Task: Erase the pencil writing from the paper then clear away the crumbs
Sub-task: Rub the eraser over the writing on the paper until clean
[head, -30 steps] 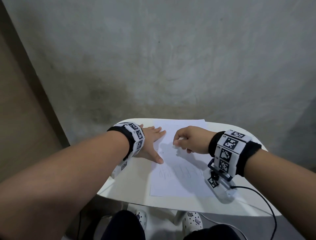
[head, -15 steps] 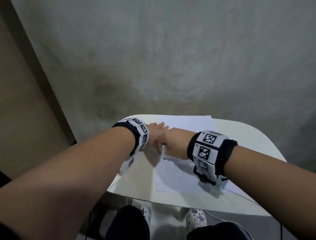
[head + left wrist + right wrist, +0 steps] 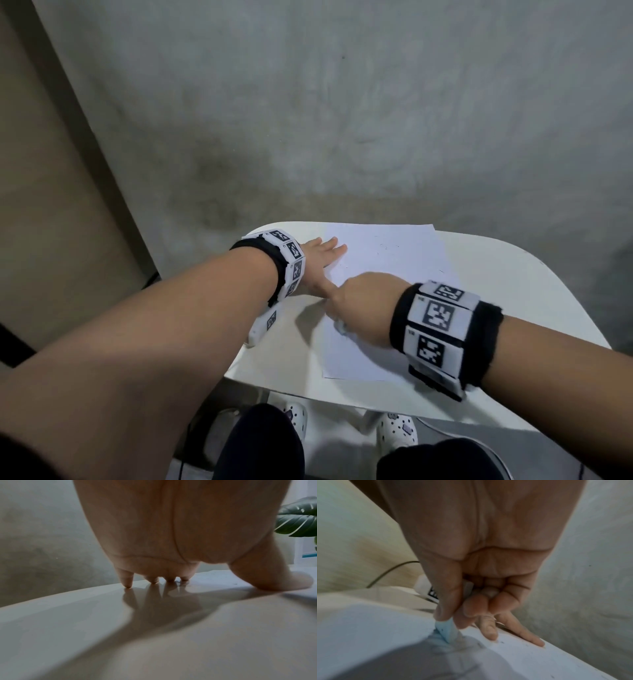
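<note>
A white sheet of paper (image 3: 387,260) lies on a small white table (image 3: 513,291). My right hand (image 3: 363,305) pinches a pale blue eraser (image 3: 447,630) between thumb and fingers, and the eraser's tip presses on the paper (image 3: 368,626) near its left edge. In the head view the eraser (image 3: 340,325) barely shows under the fist. My left hand (image 3: 318,260) lies flat with straight fingers on the paper's left edge, its fingertips (image 3: 127,584) and thumb down on the surface. Small dark crumbs (image 3: 385,246) dot the paper's far part.
The table stands against a grey concrete wall (image 3: 342,120). My knees and white shoes (image 3: 397,430) show below the table's near edge. A cable (image 3: 388,572) runs off past the table. A green plant leaf (image 3: 298,517) is off to the right.
My right hand with the eraser has slid from the paper's upper middle toward its left edge and nearer to me. The left hand has stayed flat on the paper's edge.
</note>
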